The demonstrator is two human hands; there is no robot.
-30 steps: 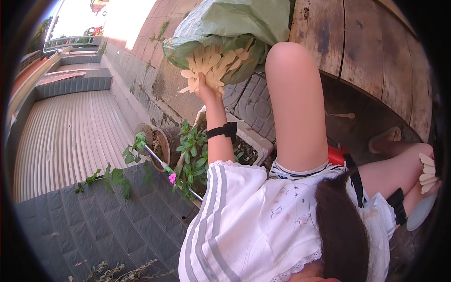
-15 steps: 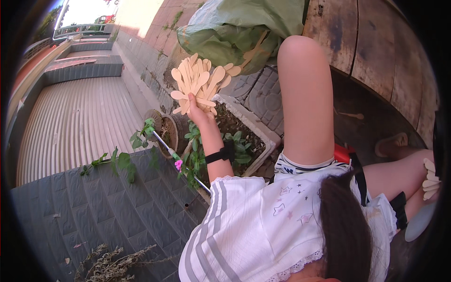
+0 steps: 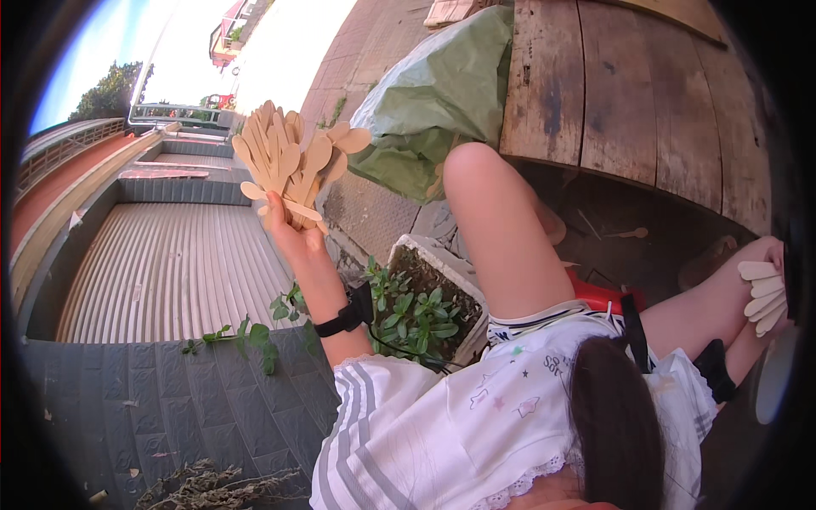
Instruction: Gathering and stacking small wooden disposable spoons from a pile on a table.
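A thick fan of pale wooden spoons (image 3: 280, 157) is gripped in my left hand (image 3: 296, 240), raised at the left with the thumb pressed across the handles. One spoon lies crosswise over the bundle near the thumb. At the right rim, my right hand (image 3: 776, 253) is partly cut off by the picture's edge. Its fingers are closed on several wooden sticks (image 3: 764, 297) spread like a small fan beside my leg; whether these have spoon ends is hidden. Black straps circle both of my forearms.
A plank table (image 3: 629, 93) stands at the upper right, with a green plastic sack (image 3: 433, 110) against its side. Below my left hand is a white planter (image 3: 457, 274) with leafy plants. Something red (image 3: 599, 296) shows under me, and a loose spoon (image 3: 629, 233) lies on the ground.
My left hand, still holding the spoons, appears further left and a little lower. The whole view has shifted, showing more of the table and sky. My right hand keeps its sticks.
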